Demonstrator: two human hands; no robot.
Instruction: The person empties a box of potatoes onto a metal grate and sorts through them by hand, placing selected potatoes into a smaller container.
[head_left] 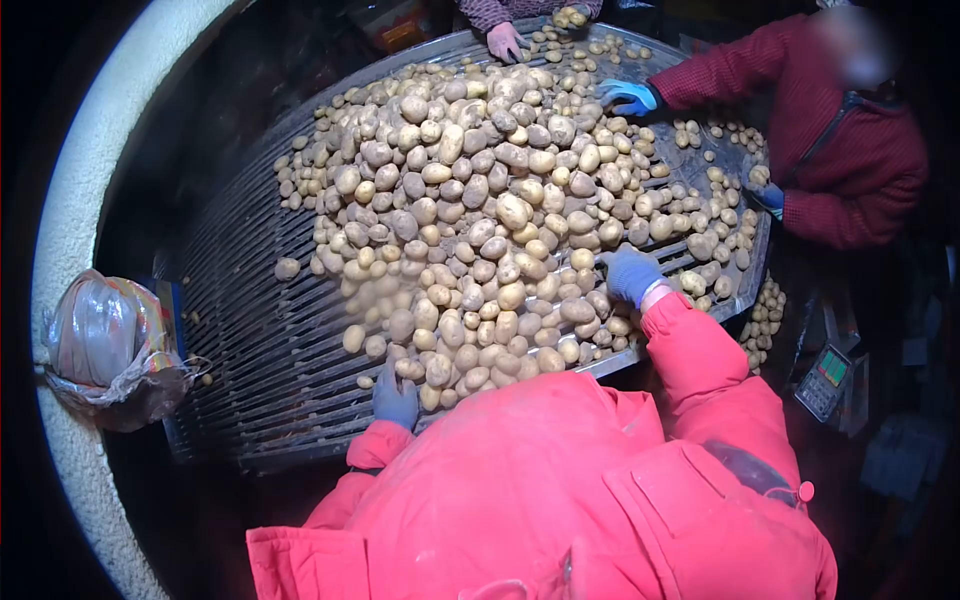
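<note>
A big heap of potatoes [450, 200], some clean and yellow, others dusty with soil, lies on a slatted metal table [250, 370]. My left hand [396, 402], in a blue-grey glove, is at the near edge of the heap with its fingers apart, beside the nearest potatoes. Farther right, my right hand [632, 275], in a similar glove, reaches over the heap's right side. Its fingers stretch left and touch potatoes there, the tips partly hidden among them. I see no potato clearly gripped in either hand.
Across the table a person in a dark red jacket [850, 140] has blue-gloved hands at the potatoes. Another person's pink-gloved hand [507, 42] is at the far edge. A tied plastic sack [110, 340] is at left; a device with a lit screen [826, 380] is at right.
</note>
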